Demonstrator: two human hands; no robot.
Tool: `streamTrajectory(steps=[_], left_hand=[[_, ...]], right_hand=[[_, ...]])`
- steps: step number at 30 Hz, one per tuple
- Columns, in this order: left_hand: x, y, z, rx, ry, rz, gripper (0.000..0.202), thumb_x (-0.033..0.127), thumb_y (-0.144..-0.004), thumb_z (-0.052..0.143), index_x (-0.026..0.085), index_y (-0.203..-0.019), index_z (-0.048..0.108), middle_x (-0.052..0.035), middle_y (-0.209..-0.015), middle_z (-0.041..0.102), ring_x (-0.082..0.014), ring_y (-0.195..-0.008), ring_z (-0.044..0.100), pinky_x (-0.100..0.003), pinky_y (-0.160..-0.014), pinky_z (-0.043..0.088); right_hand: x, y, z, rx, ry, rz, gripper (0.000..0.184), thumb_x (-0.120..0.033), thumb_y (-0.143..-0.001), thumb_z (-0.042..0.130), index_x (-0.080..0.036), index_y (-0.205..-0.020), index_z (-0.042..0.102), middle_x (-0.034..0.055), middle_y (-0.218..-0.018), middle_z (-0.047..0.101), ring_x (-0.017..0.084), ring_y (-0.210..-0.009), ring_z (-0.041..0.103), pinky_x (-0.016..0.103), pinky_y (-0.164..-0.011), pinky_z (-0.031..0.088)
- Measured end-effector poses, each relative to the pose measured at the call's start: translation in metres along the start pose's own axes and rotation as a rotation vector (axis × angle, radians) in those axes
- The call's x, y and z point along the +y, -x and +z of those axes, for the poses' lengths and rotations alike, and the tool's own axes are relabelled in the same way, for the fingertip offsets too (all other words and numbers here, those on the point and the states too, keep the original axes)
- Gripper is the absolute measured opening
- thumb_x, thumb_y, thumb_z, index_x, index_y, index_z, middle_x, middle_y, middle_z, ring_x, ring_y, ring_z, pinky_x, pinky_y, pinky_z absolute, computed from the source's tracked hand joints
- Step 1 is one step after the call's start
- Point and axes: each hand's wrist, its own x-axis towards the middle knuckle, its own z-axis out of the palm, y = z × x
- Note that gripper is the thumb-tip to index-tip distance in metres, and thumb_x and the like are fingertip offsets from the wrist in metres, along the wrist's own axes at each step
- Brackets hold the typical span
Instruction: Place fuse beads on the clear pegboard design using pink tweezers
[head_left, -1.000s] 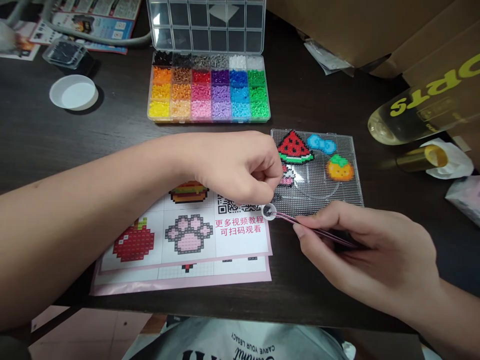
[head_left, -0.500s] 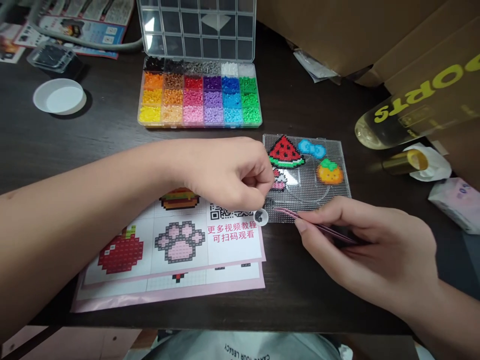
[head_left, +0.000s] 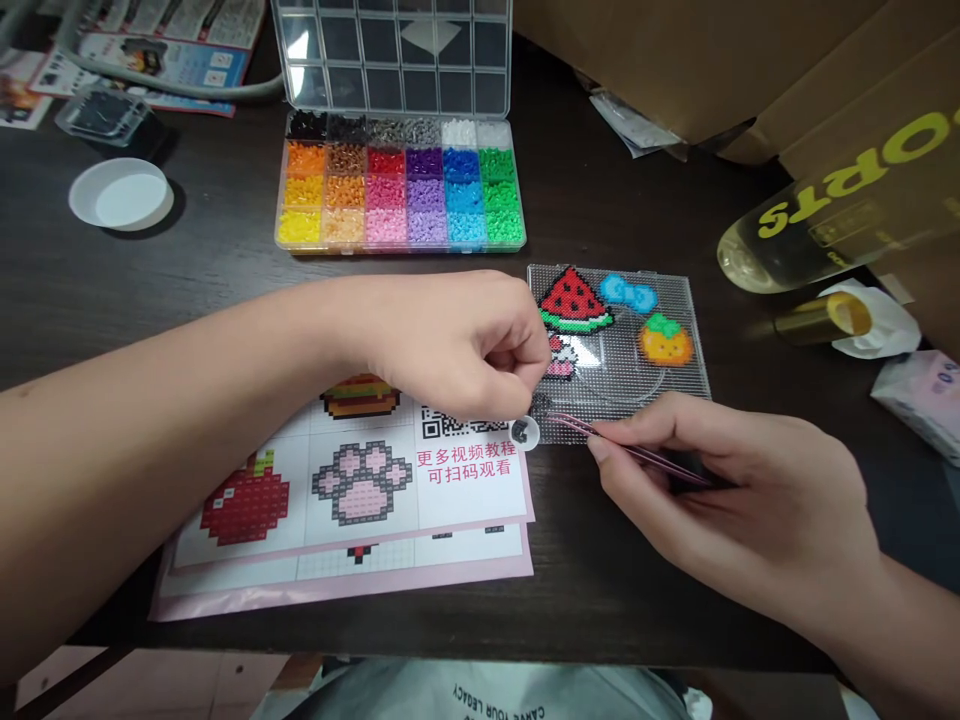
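Observation:
My left hand (head_left: 480, 350) is closed, its fingers curled, above the left edge of a clear pegboard (head_left: 615, 385). Just under its thumb shows a small round clear container (head_left: 524, 433) with black beads in it; the grip itself is partly hidden. Pink tweezers (head_left: 637, 452) are pinched in my right hand (head_left: 750, 490), their tips over the board's lower left by some dark beads (head_left: 541, 405). On the pegboard sit a bead watermelon slice (head_left: 574, 302), a blue bow (head_left: 628, 293), an orange fruit (head_left: 666, 342) and a partly covered cupcake-like figure (head_left: 561, 360).
Pattern sheets (head_left: 472, 500) lie beneath my left forearm. Behind stands an open bead box (head_left: 401, 250) with many colours. A white shallow dish (head_left: 120, 193) and a small clear box (head_left: 109, 118) are at left. A bottle (head_left: 825, 225) and a tissue pack (head_left: 919, 400) lie at right.
The view has shifted slightly. Both hands keep their grips, and the tweezer tips remain by the dark beads at the board's lower left.

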Motion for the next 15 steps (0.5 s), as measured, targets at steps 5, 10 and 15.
streamTrajectory(steps=[5,10,15], left_hand=[[-0.0036,0.0001,0.0005,-0.001,0.013,0.030,0.027,-0.003,-0.077,0.053,0.012,-0.066,0.072,0.0079,-0.051,0.050,-0.0031,-0.048,0.041,-0.015,-0.044,0.030],[-0.0036,-0.0001,0.0007,0.015,0.008,0.029,0.027,-0.003,-0.077,0.052,0.012,-0.065,0.071,0.0081,-0.051,0.049,-0.0025,-0.048,0.040,-0.014,-0.044,0.029],[-0.0026,0.0007,-0.0004,-0.013,0.000,0.031,0.027,-0.002,-0.078,0.052,0.012,-0.067,0.072,0.0070,-0.052,0.050,-0.0032,-0.049,0.041,-0.014,-0.045,0.032]], right_hand=[[0.0003,0.0003,-0.0015,-0.009,0.011,0.010,0.011,-0.015,-0.089,0.067,-0.022,-0.083,0.073,-0.0045,-0.062,0.072,0.007,-0.044,0.057,0.020,-0.044,0.043],[-0.0012,-0.0007,-0.0015,-0.007,0.007,0.027,0.012,-0.015,-0.090,0.067,-0.022,-0.083,0.074,-0.0051,-0.061,0.071,0.007,-0.045,0.056,0.019,-0.045,0.043],[-0.0011,0.0006,-0.0024,0.005,0.018,0.024,0.010,-0.017,-0.090,0.067,-0.021,-0.084,0.074,-0.0041,-0.062,0.072,0.007,-0.045,0.058,0.019,-0.045,0.044]])
